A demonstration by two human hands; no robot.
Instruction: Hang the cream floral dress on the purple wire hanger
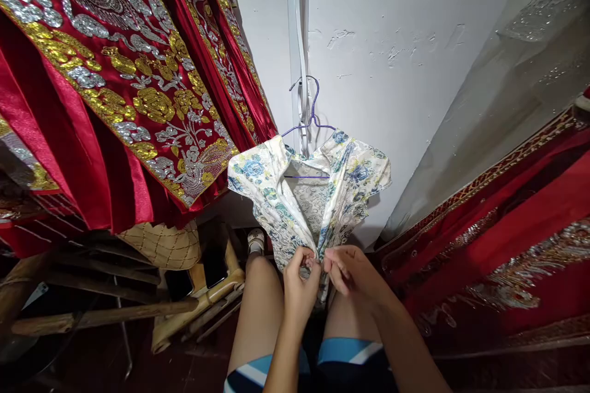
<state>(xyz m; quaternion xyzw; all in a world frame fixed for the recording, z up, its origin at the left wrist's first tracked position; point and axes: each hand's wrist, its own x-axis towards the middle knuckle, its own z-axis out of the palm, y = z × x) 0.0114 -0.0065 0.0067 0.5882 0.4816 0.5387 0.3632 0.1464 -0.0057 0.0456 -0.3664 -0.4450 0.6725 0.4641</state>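
Observation:
A white blouse with blue and yellow flowers hangs on a purple hanger, its front parted from the neck down to a point at my fingers. My left hand pinches the left front edge of the blouse. Close beside it, my right hand has its fingers bent together at the other front edge. Whatever small part lies between the fingertips is too small to make out. Below my hands, the lower part of the blouse falls between my legs and is partly hidden.
Red garments with gold and silver embroidery hang at the left. Below them stands a wooden rack or chair. A white strap runs down the wall. Sheer fabric and red beaded cloth are at the right.

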